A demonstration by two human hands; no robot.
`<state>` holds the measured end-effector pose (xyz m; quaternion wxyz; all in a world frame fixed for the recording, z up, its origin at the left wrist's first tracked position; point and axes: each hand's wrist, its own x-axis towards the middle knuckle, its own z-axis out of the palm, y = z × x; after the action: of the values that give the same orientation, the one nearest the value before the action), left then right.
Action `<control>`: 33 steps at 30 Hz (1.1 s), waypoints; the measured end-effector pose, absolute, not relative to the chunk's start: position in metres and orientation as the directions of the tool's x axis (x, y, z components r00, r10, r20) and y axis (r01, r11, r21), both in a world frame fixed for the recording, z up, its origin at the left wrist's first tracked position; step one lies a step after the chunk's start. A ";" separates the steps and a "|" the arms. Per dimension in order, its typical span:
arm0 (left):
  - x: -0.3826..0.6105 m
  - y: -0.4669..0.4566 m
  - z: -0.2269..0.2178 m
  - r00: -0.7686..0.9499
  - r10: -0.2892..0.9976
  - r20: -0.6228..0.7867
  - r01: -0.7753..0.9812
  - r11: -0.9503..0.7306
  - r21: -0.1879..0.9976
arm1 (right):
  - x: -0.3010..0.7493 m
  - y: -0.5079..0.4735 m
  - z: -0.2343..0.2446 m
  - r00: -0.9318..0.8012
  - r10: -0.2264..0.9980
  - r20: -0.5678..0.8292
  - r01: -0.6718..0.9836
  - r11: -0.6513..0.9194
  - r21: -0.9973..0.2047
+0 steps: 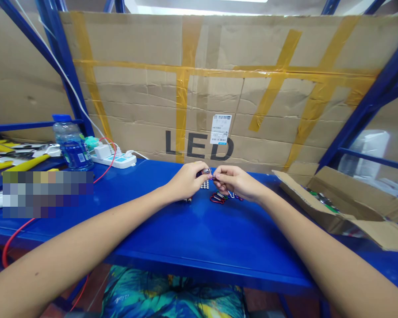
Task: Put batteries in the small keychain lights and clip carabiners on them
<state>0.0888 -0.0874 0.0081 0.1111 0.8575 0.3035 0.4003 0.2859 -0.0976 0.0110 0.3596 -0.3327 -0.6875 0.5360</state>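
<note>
Over the table (pixel 212 240), the left hand (pixel 185 180) pinches a shiny part (pixel 207 170), probably light, hard, slick, best edge-held; the right hand's (pixel 241 182) grip is unclear.

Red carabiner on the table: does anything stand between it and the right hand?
Nothing visible stands between the right hand and the red carabiner on the blue table; other carabiners lie beside it.

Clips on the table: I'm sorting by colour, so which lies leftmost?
The red clip; the other clips lie to its right, by the right hand.
</note>
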 end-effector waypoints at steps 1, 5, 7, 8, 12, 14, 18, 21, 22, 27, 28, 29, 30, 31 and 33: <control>0.089 -0.087 0.007 0.495 0.614 0.615 0.439 -0.787 0.433 | 0.284 -0.098 0.011 -0.509 0.851 0.128 0.036 0.170 -0.985; 0.089 -0.086 0.004 0.496 0.626 0.602 0.459 -0.777 0.431 | 0.279 -0.101 0.012 -0.435 0.894 0.107 -0.042 0.098 -0.994; 0.089 -0.085 0.002 0.492 0.621 0.610 0.466 -0.780 0.418 | 0.276 -0.101 0.011 -0.408 0.905 0.122 -0.047 0.112 -0.993; 0.089 -0.085 0.001 0.490 0.619 0.613 0.470 -0.780 0.412 | 0.275 -0.100 0.010 -0.396 0.908 0.137 -0.033 0.135 -0.990; 0.089 -0.084 -0.001 0.491 0.621 0.611 0.468 -0.780 0.416 | 0.273 -0.095 0.003 -0.334 0.905 0.262 0.171 0.332 -0.928; 0.089 -0.084 -0.001 0.490 0.628 0.605 0.466 -0.775 0.426 | 0.273 -0.093 0.000 -0.314 0.881 0.353 0.304 0.446 -0.842; 0.091 -0.084 0.000 0.478 0.655 0.585 0.465 -0.754 0.464 | 0.276 -0.093 0.002 -0.298 0.809 0.507 0.488 0.586 -0.647; 0.092 -0.083 0.000 0.465 0.673 0.575 0.436 -0.739 0.513 | 0.280 -0.096 0.007 -0.282 0.767 0.577 0.627 0.602 -0.494; 0.092 -0.084 -0.001 0.466 0.674 0.573 0.431 -0.739 0.519 | 0.282 -0.097 0.009 -0.285 0.751 0.596 0.664 0.603 -0.443; 0.091 -0.086 -0.001 0.496 0.647 0.580 0.478 -0.761 0.440 | 0.282 -0.101 0.011 -0.365 0.684 0.631 0.735 0.629 -0.256; 0.090 -0.087 -0.001 0.501 0.641 0.582 0.493 -0.764 0.417 | 0.281 -0.101 0.010 -0.384 0.678 0.626 0.740 0.632 -0.231; 0.090 -0.087 0.000 0.505 0.635 0.584 0.511 -0.766 0.390 | 0.280 -0.102 0.010 -0.401 0.676 0.618 0.745 0.634 -0.209; 0.090 -0.088 0.000 0.510 0.629 0.587 0.531 -0.767 0.360 | 0.279 -0.102 0.009 -0.417 0.675 0.609 0.750 0.633 -0.189; 0.089 -0.088 0.001 0.516 0.623 0.589 0.553 -0.767 0.327 | 0.277 -0.103 0.008 -0.430 0.676 0.599 0.756 0.632 -0.171; 0.089 -0.088 0.002 0.526 0.612 0.590 0.592 -0.762 0.263 | 0.275 -0.104 0.007 -0.451 0.676 0.582 0.765 0.629 -0.137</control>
<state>0.0890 -0.0885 0.0023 0.0147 0.8734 0.3448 0.3438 0.2751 -0.1038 0.0073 0.3066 -0.4246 -0.8488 -0.0727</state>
